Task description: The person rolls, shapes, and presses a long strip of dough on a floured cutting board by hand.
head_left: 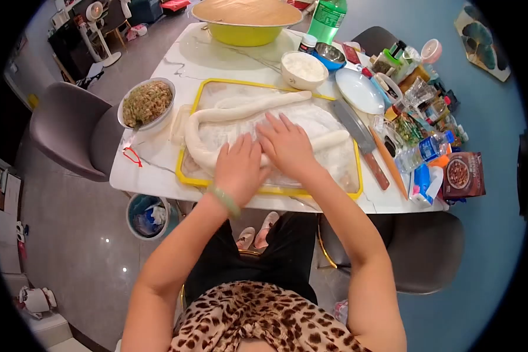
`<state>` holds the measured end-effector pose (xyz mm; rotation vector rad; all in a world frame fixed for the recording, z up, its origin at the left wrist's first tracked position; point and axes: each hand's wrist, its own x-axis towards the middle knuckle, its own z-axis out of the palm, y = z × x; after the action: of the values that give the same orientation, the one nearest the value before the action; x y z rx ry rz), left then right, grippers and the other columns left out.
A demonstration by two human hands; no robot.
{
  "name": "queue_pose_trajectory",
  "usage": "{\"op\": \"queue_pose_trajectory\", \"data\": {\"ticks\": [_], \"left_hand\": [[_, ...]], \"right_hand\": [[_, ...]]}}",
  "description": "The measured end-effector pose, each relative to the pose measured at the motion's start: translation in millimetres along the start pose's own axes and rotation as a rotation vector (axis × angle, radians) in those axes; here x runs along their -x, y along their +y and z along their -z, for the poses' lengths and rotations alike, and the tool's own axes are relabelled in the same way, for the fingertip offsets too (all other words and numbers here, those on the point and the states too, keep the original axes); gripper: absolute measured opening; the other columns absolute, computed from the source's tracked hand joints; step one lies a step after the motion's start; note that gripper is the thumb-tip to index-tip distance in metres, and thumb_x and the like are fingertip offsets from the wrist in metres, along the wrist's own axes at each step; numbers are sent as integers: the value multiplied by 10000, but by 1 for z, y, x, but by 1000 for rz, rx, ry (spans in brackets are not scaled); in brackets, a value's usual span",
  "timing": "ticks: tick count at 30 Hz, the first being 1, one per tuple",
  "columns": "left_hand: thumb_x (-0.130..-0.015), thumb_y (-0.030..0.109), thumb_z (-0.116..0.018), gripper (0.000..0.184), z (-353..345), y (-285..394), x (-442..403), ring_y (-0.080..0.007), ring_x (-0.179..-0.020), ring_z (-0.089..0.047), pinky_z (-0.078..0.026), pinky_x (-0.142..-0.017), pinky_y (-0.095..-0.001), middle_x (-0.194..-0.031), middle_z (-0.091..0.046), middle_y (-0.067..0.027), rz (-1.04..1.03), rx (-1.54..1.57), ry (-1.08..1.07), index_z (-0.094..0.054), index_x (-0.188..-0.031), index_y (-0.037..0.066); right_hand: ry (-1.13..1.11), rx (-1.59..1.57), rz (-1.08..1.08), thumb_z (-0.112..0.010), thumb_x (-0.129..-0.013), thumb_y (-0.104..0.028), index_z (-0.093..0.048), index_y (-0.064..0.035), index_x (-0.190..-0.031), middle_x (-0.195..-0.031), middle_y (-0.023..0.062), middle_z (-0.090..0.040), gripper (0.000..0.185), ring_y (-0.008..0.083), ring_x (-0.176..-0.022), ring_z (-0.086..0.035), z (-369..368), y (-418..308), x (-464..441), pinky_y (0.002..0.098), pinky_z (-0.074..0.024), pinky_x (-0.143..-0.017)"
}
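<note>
Leopard-print top (258,311), well back from fingers. Resting left hand (239,167) and right hand (287,145) palms-down on dough rope (192,136), fingers outstretched, unclenched. Dough directly underneath, looping left past fingertips. Knife (356,127) right of fingers, mince-like mix (149,102) left.

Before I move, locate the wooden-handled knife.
In the head view, the wooden-handled knife lies along the yellow-rimmed mat's right edge, just left of the wooden rolling pin.

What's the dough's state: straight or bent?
Bent: the dough forms a sideways U on the yellow-edged mat, both ends pointing right. Left hand and right hand hide part.
</note>
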<state>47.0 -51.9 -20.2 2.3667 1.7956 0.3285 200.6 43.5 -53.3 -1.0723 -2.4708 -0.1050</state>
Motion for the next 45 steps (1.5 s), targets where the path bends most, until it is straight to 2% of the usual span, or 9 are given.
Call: {"op": "queue_pose_trajectory", "data": {"ticks": [1, 5, 11, 13, 20, 26, 30, 35, 45], "left_hand": [[-863, 365, -648, 668, -7, -2, 8, -332, -1312, -441, -312, -1075, -539, -1407, -464, -215, -69, -56, 166, -420, -1390, 24], [-844, 356, -678, 698, 5, -2, 45, -342, -1333, -418, -302, -1078, -552, -1426, -443, -223, -164, -32, 166, -410, -1413, 52], [-926, 464, -541, 622, -5, -16, -23, -328, -1365, -385, -279, -1093, -568, -1454, -425, -195, 3, -161, 283, -451, -1392, 62], [-921, 456, -551, 617, 0, -17, -25, -324, -1365, -386, -279, -1092, -572, -1456, -427, -186, -8, -142, 255, -455, -1388, 65], [-906, 426, -578, 602, 27, -9, 60, -319, -1365, -389, -267, -1099, -567, -1459, -429, -173, -152, -95, 66, -461, -1390, 88], [-877, 417, -620, 616, 6, -25, 0, -305, -1329, -432, -281, -1085, -570, -1392, -498, -173, -55, -160, 282, -486, -1373, 78], [-868, 425, -628, 632, 10, -23, 8, -302, -1327, -436, -278, -1081, -577, -1405, -488, -166, -68, -149, 208, -483, -1380, 85], [-858, 407, -641, 671, 21, -22, 60, -295, -1358, -402, -238, -1086, -614, -1469, -425, -148, -113, -111, 112, -437, -1422, 104], [-906, 442, -586, 668, 27, 2, -16, -312, -1349, -412, -250, -1102, -574, -1405, -480, -201, -27, -94, 192, -427, -1401, 22]], "right_hand": [[-53, -9, 13, -504, -952, -299, -589, -156, -1279, -1432, 107, -482, 367, 374, -1280, -460, 20, -8, 17, 564, -379, -988], [-195, -16, 45, -504, -960, -322, -536, -183, -1353, -1486, 93, -423, 418, 376, -1324, -416, 64, -22, 75, 598, -336, -1038], [-104, 167, -93, -478, -967, -367, -516, -224, -1374, -1509, 103, -390, 434, 388, -1359, -373, 13, 32, -9, 609, -318, -1056], [-40, 124, -217, -473, -966, -369, -515, -231, -1375, -1511, 105, -387, 434, 392, -1359, -373, 14, 35, -14, 610, -317, -1055], [-283, 27, -23, -436, -988, -366, -533, -261, -1360, -1514, 104, -383, 399, 395, -1383, -342, 74, 6, 90, 601, -291, -1076], [-134, 109, -219, -436, -990, -366, -497, -275, -1395, -1523, 100, -371, 420, 390, -1400, -313, 24, 52, 10, 600, -262, -1098], [-227, 116, -230, -436, -991, -367, -481, -278, -1408, -1537, 97, -346, 429, 384, -1411, -293, 33, 50, 15, 602, -256, -1102], [-369, 25, -61, -455, -987, -354, -491, -288, -1396, -1556, 85, -306, 417, 379, -1413, -292, 79, 24, 90, 598, -260, -1101], [-79, 112, -149, -474, -975, -379, -551, -188, -1340, -1466, 120, -442, 419, 370, -1355, -380, 18, 67, -20, 579, -285, -1086]]}}
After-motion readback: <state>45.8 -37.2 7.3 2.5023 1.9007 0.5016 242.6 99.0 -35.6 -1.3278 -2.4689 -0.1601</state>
